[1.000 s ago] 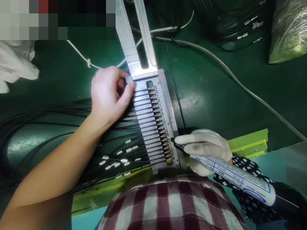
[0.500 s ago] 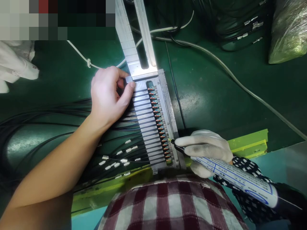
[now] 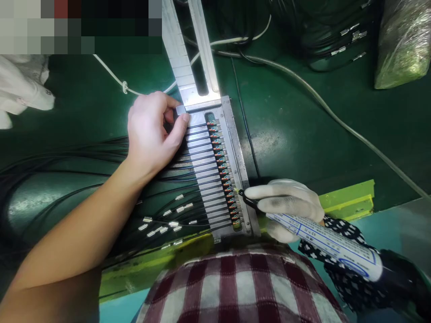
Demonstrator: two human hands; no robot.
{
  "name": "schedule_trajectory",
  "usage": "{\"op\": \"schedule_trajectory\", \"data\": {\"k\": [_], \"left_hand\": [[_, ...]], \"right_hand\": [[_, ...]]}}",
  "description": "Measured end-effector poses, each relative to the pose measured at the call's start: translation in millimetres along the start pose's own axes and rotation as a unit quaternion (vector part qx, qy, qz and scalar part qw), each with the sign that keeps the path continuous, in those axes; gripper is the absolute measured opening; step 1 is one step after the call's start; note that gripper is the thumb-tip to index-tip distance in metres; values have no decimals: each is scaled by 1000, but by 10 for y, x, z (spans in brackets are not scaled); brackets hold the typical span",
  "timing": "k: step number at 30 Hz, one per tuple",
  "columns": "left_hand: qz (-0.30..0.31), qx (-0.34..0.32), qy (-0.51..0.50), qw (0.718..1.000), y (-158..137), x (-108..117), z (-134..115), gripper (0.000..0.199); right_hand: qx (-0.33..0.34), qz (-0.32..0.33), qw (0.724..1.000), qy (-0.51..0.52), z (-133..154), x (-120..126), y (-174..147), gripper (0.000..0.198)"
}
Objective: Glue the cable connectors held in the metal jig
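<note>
My left hand [image 3: 153,134] is bare. Its thumb and fingers pinch a small metal tab [image 3: 181,110] at the upper left corner of a long metal fixture [image 3: 202,179]. A row of black cables [image 3: 208,170] lies across the fixture. Their stripped ends, with coloured wires and small metal connectors [image 3: 223,166], sit in its slot. My right hand [image 3: 286,206], in a white glove, grips a white tube with blue print [image 3: 326,244]. The tube's black nozzle points left, with its yellowish tip at the connectors in the lower part of the row.
A slotted metal frame [image 3: 208,72] adjoins the fixture's far end. Loose cables with metal ends [image 3: 173,224] lie at left. More cables [image 3: 352,33] and a plastic-wrapped bundle [image 3: 402,49] are at upper right. A grey cord [image 3: 323,98] crosses the green table [image 3: 286,139]. White cloth [image 3: 27,85] lies far left.
My right hand has shifted slightly up the row, away from my body, with the white tube. My left hand keeps its pinch on the metal tab.
</note>
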State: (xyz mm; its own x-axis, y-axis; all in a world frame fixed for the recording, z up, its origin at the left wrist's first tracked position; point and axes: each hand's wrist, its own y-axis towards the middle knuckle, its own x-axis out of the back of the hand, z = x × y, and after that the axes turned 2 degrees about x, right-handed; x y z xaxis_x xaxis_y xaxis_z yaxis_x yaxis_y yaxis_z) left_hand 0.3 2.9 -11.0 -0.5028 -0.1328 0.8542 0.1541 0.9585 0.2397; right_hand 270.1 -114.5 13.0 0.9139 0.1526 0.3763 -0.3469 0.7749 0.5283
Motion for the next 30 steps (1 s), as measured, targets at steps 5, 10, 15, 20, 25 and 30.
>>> {"op": "schedule_trajectory", "data": {"k": [5,10,15,20,25,30], "left_hand": [[2,3,6,1000,5,1,-5,12],[0,1,3,1000,1,-4,-2,12],[-2,-4,-1,1000,-2,-7,7,12],[-7,-10,-4,1000,-3,-3,12,11],[-3,-15,1,1000,-5,-5,14,13],[-4,-13,-2,1000,-5,-7,8,14]], "right_hand": [[16,-15,1000,11,37,13,-100,11],[13,26,999,-13,61,9,-116,7],[10,24,1000,-12,57,14,-81,8],[3,36,999,-7,63,20,-65,9],[4,17,1000,-4,51,-3,-99,7],[10,20,1000,12,37,3,-153,10]]}}
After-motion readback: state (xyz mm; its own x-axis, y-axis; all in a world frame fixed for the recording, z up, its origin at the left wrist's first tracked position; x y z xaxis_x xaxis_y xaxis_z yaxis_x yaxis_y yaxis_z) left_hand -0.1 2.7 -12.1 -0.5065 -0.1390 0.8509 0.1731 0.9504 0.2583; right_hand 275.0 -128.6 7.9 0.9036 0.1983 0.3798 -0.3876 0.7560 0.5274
